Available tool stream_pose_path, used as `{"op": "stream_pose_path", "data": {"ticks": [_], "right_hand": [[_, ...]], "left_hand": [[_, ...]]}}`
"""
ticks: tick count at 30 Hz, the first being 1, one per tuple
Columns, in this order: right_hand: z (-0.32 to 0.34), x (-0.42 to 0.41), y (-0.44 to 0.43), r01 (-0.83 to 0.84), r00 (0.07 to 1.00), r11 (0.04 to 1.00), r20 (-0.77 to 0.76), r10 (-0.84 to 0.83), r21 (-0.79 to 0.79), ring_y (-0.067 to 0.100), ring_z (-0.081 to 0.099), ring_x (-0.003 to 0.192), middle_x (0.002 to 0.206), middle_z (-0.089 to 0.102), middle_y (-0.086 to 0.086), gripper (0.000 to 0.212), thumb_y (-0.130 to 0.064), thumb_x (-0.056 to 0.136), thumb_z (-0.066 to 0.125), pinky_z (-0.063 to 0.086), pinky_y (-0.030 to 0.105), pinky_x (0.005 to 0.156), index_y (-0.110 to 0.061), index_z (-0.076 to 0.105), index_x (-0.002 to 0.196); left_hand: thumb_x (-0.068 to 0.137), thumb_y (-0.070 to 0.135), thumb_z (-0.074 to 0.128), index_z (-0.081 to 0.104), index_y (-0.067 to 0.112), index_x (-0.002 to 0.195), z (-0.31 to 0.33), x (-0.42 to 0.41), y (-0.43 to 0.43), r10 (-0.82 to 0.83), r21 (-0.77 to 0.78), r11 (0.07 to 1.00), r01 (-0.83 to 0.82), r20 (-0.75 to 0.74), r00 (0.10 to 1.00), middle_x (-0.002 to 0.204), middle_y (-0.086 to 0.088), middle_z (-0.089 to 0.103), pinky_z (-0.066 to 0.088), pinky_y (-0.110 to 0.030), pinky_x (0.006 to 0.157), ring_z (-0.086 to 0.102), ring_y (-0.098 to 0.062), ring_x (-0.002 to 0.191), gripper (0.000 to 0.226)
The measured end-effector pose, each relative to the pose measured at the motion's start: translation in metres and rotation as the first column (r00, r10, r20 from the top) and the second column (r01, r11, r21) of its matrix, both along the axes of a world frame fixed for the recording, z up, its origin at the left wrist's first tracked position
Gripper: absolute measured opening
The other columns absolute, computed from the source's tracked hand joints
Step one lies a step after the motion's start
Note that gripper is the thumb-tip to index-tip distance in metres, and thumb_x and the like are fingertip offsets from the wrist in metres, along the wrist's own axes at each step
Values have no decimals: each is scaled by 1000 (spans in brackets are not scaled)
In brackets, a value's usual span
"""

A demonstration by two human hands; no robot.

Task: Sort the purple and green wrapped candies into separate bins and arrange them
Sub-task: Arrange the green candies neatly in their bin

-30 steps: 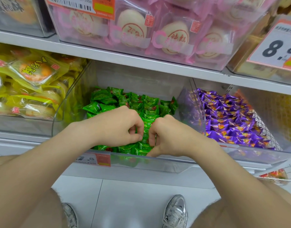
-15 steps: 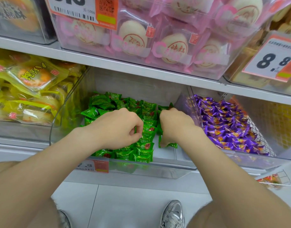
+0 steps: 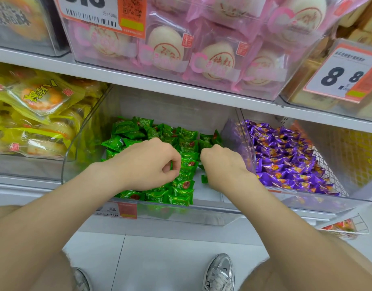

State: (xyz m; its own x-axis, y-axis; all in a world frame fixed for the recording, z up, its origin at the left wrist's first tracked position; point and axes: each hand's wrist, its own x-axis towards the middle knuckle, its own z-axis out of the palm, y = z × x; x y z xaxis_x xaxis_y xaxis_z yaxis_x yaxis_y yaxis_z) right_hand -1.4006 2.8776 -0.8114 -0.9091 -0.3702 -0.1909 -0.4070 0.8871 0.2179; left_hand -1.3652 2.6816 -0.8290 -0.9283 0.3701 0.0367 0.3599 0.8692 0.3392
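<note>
Green candies point(image 3: 126, 131) all sit in the green bin point(image 3: 180, 216). What matters: the tidy row point(image 3: 186, 171) runs down the bin's middle, long axis from the bin's front wall to its back, wrappers overlapped like shingles. A loose heap fills the bin's back-left. One stray candy point(image 3: 204, 179) lies alone on the bare floor in the bin's right half, just right of the row, not touching it.

Your left hand point(image 3: 145, 164) is over the bin's left half, knuckles up, thumb and forefinger closed together on a wrapper at the row's left edge, other fingers curled under. Your right hand point(image 3: 222, 164) is over the bin's right half, fingers curled down, tips hidden. Can't tell if they're clamped on a candy or just resting on the ones at the bin's back-right.

The stray lies between your right hand and the row, just beside the hand, so the right is the nearer one by my read. Move looks like a short carry toward the bin's middle, then turn the candy to match the row's axis. Left pinch seems to steady the row; let go and the shingles may slide.

Purple candies point(image 3: 285, 160) fill the next bin point(image 3: 306, 203), right of the green bin. No colour mixed in either that I can see, so sorting looks done; arranging is what's left.
</note>
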Motion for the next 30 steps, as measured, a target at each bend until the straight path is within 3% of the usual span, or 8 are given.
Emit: {"op": "stream_pose_path", "data": {"ticks": [4, 8, 12, 16, 19, 22, 25, 30], "right_hand": [[13, 0, 19, 51, 998, 943, 54, -35, -329, 29, 64, 92, 90, 59, 1, 17, -22, 79, 72, 56, 39, 76, -16, 66, 93], [34, 9, 29, 186, 980, 733, 181, -86, -654, 8, 68, 71, 68, 74, -6, 10, -28, 80, 70, 57, 27, 72, -25, 80, 79], [45, 17, 35, 357, 893, 558, 448, 31, -749, 10, 61, 57, 66, 69, 3, 12, -13, 93, 68, 51, 29, 58, -14, 80, 91], [46, 18, 40, 335, 849, 526, 493, 190, -781, 17, 66, 63, 82, 75, 20, 14, -15, 100, 68, 58, 31, 64, -9, 81, 100], [45, 16, 44, 285, 857, 550, 466, 221, -785, 24, 77, 78, 86, 80, 7, 17, -22, 88, 84, 64, 31, 78, -14, 81, 103], [38, 13, 46, 91, 884, 712, 386, 265, -696, 7, 75, 75, 82, 80, -3, 19, -22, 85, 88, 60, 22, 75, -17, 81, 103], [29, 13, 41, -115, 899, 847, 308, 311, -519, -5, 70, 75, 81, 78, -12, 20, -33, 85, 88, 47, 9, 74, -26, 82, 102], [10, 15, 27, -155, 866, 885, 370, 335, -439, -7, 66, 78, 73, 77, -10, 21, -33, 82, 88, 36, 5, 69, -28, 82, 101]], "left_hand": [[95, 40, 70, 70, 40, 105, 1, -1, 1, -14, 85, 996, 11, 26, 1000, 86, 21, 69, 56, -29, 66, 59, 16, 77, 10], [81, 41, 88, 60, 39, 114, 12, 2, 5, -111, 361, 930, 62, 114, 987, 108, 18, 66, 55, -19, 66, 72, -2, 82, 44], [83, 46, 85, 63, 37, 107, 21, 7, 8, -42, 533, 846, -16, 96, 994, 101, 12, 70, 55, -21, 61, 74, -9, 79, 34], [81, 46, 87, 69, 35, 101, 24, 8, 3, -38, 505, 863, -28, 121, 992, 99, 12, 71, 53, -21, 62, 74, -8, 78, 29], [77, 41, 91, 71, 25, 88, 26, 9, 2, -53, 532, 845, -60, 195, 979, 83, 4, 76, 55, -21, 64, 74, -12, 74, 28], [80, 39, 89, 74, 21, 84, 26, 9, 0, -131, 475, 879, -30, 302, 944, 79, 1, 78, 60, -26, 66, 75, -17, 72, 24], [87, 40, 85, 78, 28, 86, 21, 7, -4, -143, 309, 951, 28, 354, 924, 78, 8, 77, 51, -16, 60, 71, -14, 66, 14], [86, 46, 82, 78, 39, 86, 7, 4, -4, -97, 42, 995, 89, 273, 957, 77, 11, 69, 37, -13, 62, 55, -1, 68, 8]]}}
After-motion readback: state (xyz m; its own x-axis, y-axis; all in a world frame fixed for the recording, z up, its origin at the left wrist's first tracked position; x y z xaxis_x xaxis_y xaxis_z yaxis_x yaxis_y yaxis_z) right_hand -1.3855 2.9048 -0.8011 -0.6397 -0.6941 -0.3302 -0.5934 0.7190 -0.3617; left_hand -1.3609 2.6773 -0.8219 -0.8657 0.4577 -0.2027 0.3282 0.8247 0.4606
